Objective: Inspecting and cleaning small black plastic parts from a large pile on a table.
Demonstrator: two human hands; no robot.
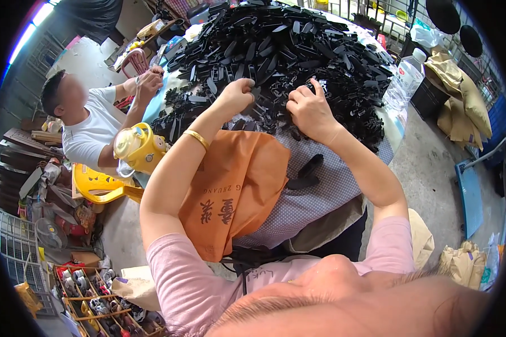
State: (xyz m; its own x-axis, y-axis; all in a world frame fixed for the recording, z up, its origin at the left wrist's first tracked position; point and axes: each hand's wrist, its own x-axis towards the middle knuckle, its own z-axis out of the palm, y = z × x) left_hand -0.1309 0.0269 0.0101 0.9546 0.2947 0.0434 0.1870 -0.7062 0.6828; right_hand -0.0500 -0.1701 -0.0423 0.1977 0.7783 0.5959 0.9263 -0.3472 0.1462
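Observation:
A large heap of small black plastic parts (270,45) covers the table in front of me. Over its near side, my left hand (236,96), with a gold bangle on the wrist, has its fingers curled together. Whatever sits at those fingertips is too dark and small to name. A little to the right, my right hand (314,110) is bent down among the parts, its index finger raised and the others curled. Its grip is hidden against the black pieces. Between my forearms lies an orange cloth bag (236,191), with two loose black pieces (306,173) beside it on the patterned tablecloth (331,194).
A person in a white shirt (93,132) sits at the left of the table, hands together. Nearby are a yellow cup (143,149) and a yellow chair (104,185). At the right edge stands a clear plastic bottle (405,81); brown sacks (461,101) lie beyond it.

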